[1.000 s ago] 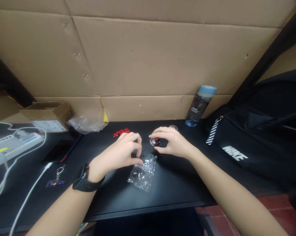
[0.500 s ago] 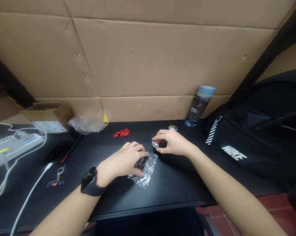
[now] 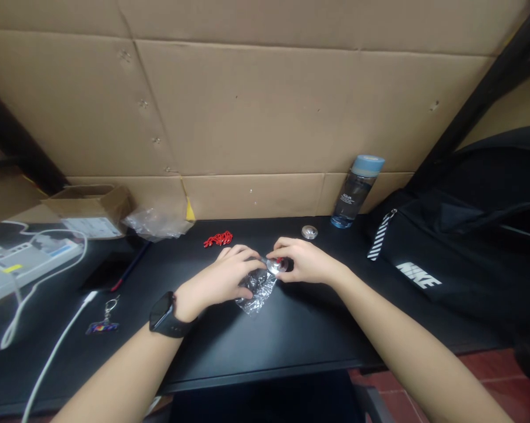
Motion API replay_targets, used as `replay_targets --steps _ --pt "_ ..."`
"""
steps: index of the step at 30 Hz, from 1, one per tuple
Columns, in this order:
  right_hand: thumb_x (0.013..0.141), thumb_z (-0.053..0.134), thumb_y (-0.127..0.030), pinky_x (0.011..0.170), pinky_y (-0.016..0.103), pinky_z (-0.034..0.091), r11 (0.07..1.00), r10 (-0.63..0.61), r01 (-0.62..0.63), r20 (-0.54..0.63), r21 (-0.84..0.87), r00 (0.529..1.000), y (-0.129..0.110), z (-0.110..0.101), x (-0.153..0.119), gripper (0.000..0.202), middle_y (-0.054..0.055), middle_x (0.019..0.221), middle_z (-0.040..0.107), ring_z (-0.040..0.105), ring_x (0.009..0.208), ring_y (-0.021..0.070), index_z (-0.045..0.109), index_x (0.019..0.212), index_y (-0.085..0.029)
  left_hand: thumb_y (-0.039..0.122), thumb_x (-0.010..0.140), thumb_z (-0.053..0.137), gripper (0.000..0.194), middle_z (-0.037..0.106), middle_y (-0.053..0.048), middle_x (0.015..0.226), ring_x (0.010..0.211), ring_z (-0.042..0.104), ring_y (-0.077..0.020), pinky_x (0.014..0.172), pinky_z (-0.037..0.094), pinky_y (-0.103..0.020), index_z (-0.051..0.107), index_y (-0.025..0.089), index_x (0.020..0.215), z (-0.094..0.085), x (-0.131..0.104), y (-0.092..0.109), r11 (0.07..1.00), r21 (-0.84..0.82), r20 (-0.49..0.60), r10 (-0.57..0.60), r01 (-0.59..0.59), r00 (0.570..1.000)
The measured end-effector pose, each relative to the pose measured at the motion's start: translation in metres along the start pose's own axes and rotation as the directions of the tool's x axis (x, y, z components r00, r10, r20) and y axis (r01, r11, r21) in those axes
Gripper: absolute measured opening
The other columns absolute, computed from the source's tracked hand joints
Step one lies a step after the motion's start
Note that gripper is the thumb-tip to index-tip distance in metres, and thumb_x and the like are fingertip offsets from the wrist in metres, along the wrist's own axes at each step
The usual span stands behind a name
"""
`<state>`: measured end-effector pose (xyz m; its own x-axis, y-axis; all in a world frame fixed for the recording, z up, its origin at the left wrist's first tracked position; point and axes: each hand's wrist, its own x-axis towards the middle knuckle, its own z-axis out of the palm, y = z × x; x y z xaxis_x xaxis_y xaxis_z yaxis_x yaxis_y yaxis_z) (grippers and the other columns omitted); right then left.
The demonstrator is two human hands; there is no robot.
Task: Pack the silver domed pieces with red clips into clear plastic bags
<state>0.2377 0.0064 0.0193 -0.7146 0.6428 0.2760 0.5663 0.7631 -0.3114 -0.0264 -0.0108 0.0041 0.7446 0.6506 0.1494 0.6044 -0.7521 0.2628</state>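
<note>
My left hand (image 3: 230,271), with a dark watch on the wrist, is closed on a crinkled clear plastic bag (image 3: 257,296). Something dark shows through the plastic, but I cannot make out its kind. My right hand (image 3: 304,259) grips a shiny silver round piece (image 3: 276,265) with a red part at its middle. The piece is right beside the bag's upper edge, close to my left fingertips. Behind my right hand a second silver round piece (image 3: 309,232) lies on the black table (image 3: 287,341). A bundle of red cord (image 3: 218,239) lies beyond my left hand.
A blue-capped bottle (image 3: 357,191) leans near the cardboard wall, with a black bag (image 3: 445,247) to its right. At left are a small cardboard box (image 3: 91,208), a plastic wrapper (image 3: 157,223), a phone (image 3: 107,271), a keychain (image 3: 103,326) and a white cable (image 3: 56,352).
My right hand has moved left and slightly nearer with the silver piece, up to the bag. My left hand and the bag have shifted slightly up. The second silver piece is now fully uncovered.
</note>
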Motion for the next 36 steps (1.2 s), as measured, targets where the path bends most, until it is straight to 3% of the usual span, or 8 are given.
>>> replay_targets --steps 3,10,16,24,36 --pt "0.077 0.079 -0.026 0.081 0.031 0.054 1.0 0.016 -0.016 0.028 0.003 0.999 0.001 0.001 0.0 0.037 0.004 0.105 0.069 0.068 0.086 0.0186 0.077 0.115 -0.027 0.025 0.074 0.09 0.068 0.059 -0.005 0.138 0.131 0.044 -0.0319 0.107 0.032 -0.046 0.06 0.035 0.135 0.001 0.001 -0.004 1.0 0.007 -0.009 0.008 -0.008 1.0" --pt "0.08 0.078 -0.03 0.082 0.03 0.052 0.999 0.044 -0.044 0.084 0.001 0.995 0.004 0.004 0.002 0.036 0.005 0.107 0.068 0.067 0.088 0.0193 0.076 0.116 -0.026 0.027 0.074 0.09 0.062 0.061 -0.002 0.138 0.133 0.043 -0.0309 0.108 0.03 -0.045 0.064 0.037 0.13 -0.002 0.005 -0.014 0.999 -0.029 0.084 -0.014 0.017 0.996" --pt "0.08 0.08 -0.03 0.079 0.03 0.05 0.999 0.021 -0.024 0.101 0.032 0.995 0.007 0.008 0.003 0.036 0.004 0.099 0.07 0.066 0.089 0.0207 0.073 0.115 -0.023 0.03 0.074 0.09 0.074 0.057 -0.004 0.146 0.132 0.045 -0.0321 0.109 0.031 -0.045 0.058 0.036 0.14 0.002 0.006 -0.021 0.997 -0.058 0.104 -0.036 0.042 0.994" --pt "0.078 0.084 -0.031 0.079 0.031 0.051 0.997 0.013 -0.02 0.102 0.069 0.995 0.014 0.009 0.004 0.032 0.005 0.096 0.069 0.065 0.086 0.0205 0.074 0.106 -0.02 0.025 0.073 0.091 0.072 0.062 -0.004 0.14 0.133 0.045 -0.0331 0.11 0.031 -0.047 0.06 0.034 0.138 -0.002 0.007 -0.016 0.994 -0.099 0.138 -0.041 0.055 0.99" --pt "0.08 0.084 -0.033 0.086 0.033 0.052 0.994 -0.002 -0.011 0.118 0.11 0.993 0.015 0.009 0.006 0.035 0.008 0.104 0.069 0.066 0.093 0.022 0.075 0.111 -0.019 0.023 0.076 0.088 0.071 0.058 -0.004 0.143 0.135 0.044 -0.0324 0.111 0.032 -0.046 0.059 0.037 0.139 -0.001 0.005 -0.017 0.994 -0.102 0.139 -0.018 0.032 0.99"
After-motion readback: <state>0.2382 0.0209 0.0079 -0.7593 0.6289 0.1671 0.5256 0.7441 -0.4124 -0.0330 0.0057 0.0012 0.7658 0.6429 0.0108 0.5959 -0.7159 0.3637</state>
